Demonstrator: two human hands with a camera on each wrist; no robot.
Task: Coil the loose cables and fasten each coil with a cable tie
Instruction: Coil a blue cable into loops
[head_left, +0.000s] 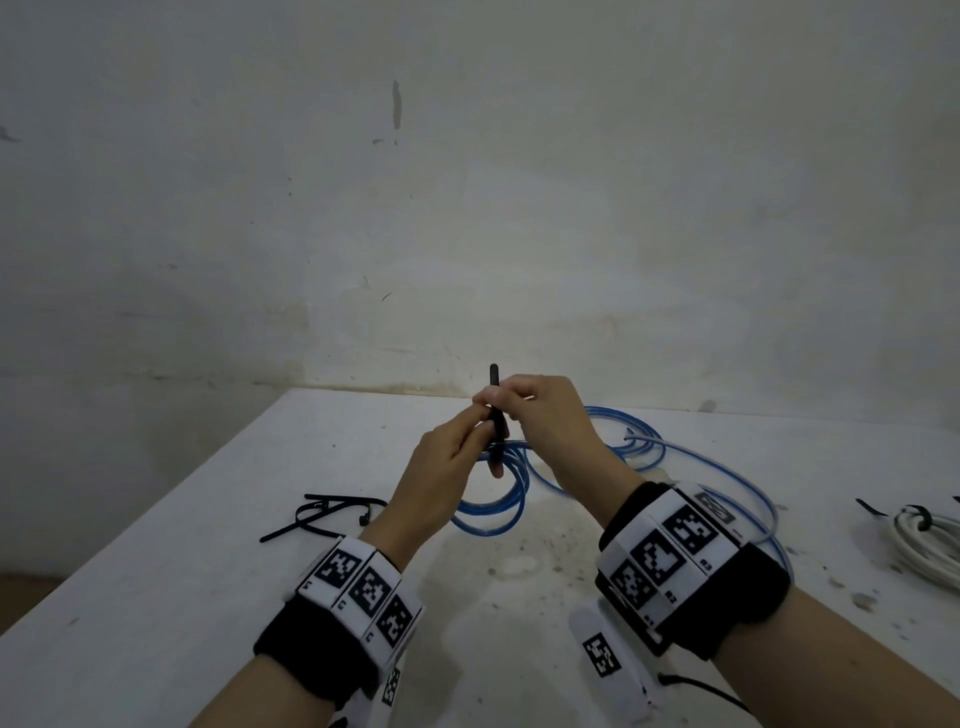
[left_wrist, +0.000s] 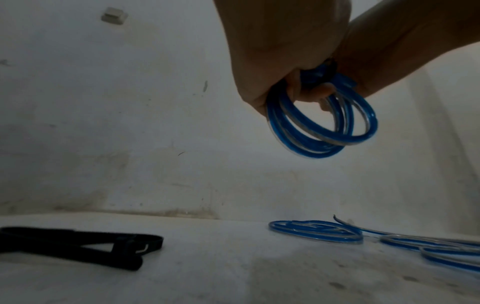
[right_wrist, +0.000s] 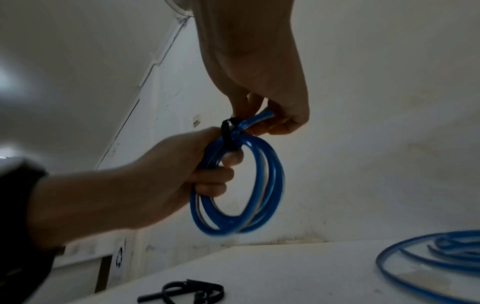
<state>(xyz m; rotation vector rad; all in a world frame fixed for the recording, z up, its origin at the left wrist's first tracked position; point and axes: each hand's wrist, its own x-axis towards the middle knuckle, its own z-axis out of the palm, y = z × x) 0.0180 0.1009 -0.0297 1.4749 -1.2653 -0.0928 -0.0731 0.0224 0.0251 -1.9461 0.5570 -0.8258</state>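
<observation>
A small coil of blue cable (head_left: 501, 499) hangs above the white table (head_left: 208, 597), with a black cable tie (head_left: 494, 384) wrapped round its top and the strap sticking upward. My left hand (head_left: 480, 431) grips the coil with its fingers curled through the loops. My right hand (head_left: 500, 404) pinches the tie's strap just above. In the right wrist view, the tie (right_wrist: 228, 131) circles the coil (right_wrist: 262, 195) beside my left hand's fingers (right_wrist: 215, 179). In the left wrist view, the coil (left_wrist: 322, 131) dangles under my left hand (left_wrist: 285, 61).
More blue cable (head_left: 691, 462) lies in loose loops on the table behind and right of my hands. Spare black ties (head_left: 322, 512) lie at the left. A white coiled cable (head_left: 924, 540) with a black tie sits at the right edge. A wall stands close behind.
</observation>
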